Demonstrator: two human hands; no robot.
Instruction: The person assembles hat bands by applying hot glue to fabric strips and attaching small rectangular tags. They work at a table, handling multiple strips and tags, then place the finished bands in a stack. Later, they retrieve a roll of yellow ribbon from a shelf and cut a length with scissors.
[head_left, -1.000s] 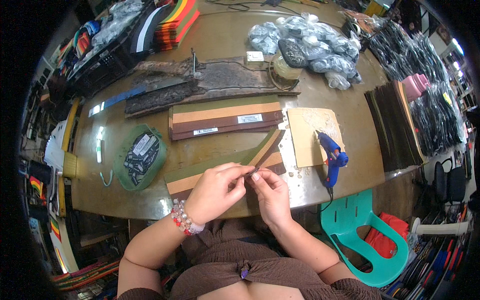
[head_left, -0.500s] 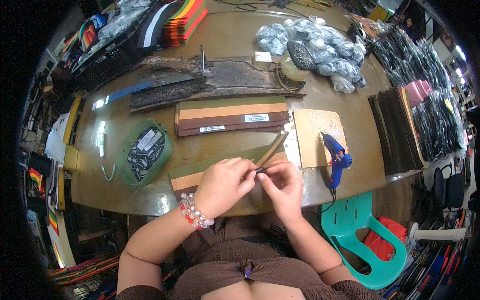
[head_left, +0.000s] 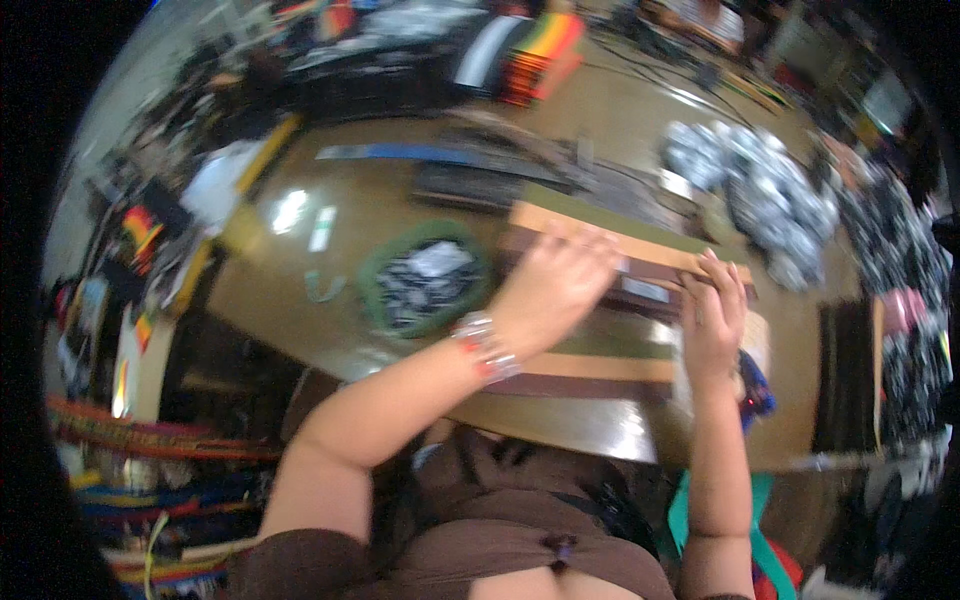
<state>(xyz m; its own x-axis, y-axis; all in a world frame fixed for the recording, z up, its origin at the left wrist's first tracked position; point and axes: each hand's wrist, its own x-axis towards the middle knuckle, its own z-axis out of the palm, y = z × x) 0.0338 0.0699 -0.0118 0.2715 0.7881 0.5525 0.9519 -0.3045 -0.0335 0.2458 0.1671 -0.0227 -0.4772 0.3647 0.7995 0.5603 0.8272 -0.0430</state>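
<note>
Two bare hands: the left hand (head_left: 555, 280) over a flat pile of green, tan and brown striped fabric strips (head_left: 655, 252), the right hand (head_left: 714, 315) at its right end; blur hides whether either grasps. One similar striped strip (head_left: 600, 368) lies nearer; pile uncountable, one blue plastic glue gun (head_left: 757, 388) partly hidden behind the right wrist

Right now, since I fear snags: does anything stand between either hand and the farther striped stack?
Nothing visible. The left hand lies over the farther striped stack, the right hand at its right end; blur hides exact contact.
</note>
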